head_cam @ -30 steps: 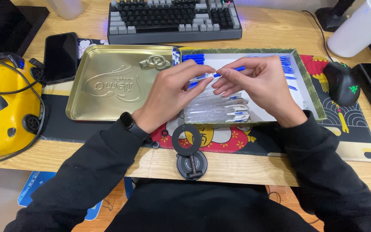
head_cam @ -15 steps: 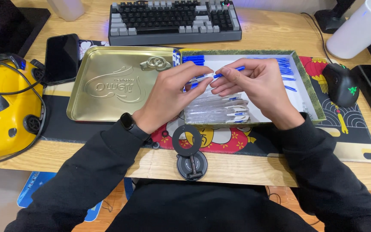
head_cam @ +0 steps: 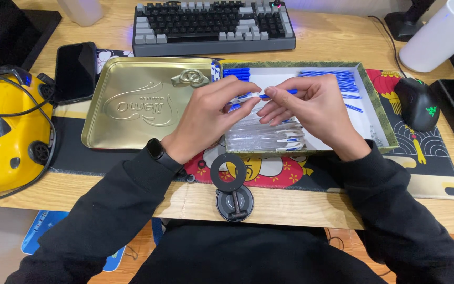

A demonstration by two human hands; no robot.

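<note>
Together, both hands, left (head_cam: 206, 118) and right (head_cam: 311, 108), pinch a thin blue stick (head_cam: 277, 93) between them above the box (head_cam: 379, 121).

Even warm light, sharp, soft shadows

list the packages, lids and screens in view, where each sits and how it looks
Tin lid: left of the hands, gold rectangle, embossed, lying flat.
Open box: under the hands, green-gold rim, white inside, holding blue sticks.
Clear wrappers: box's near edge, stacked.
Phone: left of the lid, dark screen.
</note>
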